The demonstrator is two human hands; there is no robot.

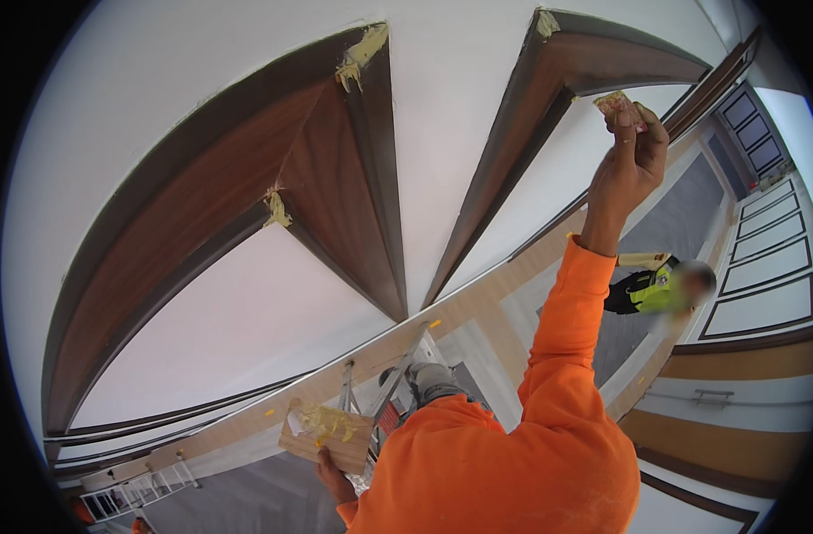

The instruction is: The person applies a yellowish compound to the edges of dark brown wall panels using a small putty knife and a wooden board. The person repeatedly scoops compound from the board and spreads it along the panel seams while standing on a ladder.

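My right hand (633,160) is raised at the end of an orange sleeve, its fingers pinched on a small flat putty spreader (620,110) smeared with yellowish paste. The spreader is near the right dark wood wall frame (522,116); I cannot tell if it touches. Lower down, my left hand (334,476) grips the edge of a wooden board (349,442). Yellow putty (322,423) lies spread over the board, beside a pale flat piece (296,418). On the left wall frame (220,151), putty covers the upper corner (364,55) and the inner corner (277,209).
Below me stands a metal stepladder (405,360), with part of my leg on it. Another ladder (144,492) is at the far lower left. A person in a yellow-green vest (651,289) is on the floor to the right. Panelled walls (767,258) run behind.
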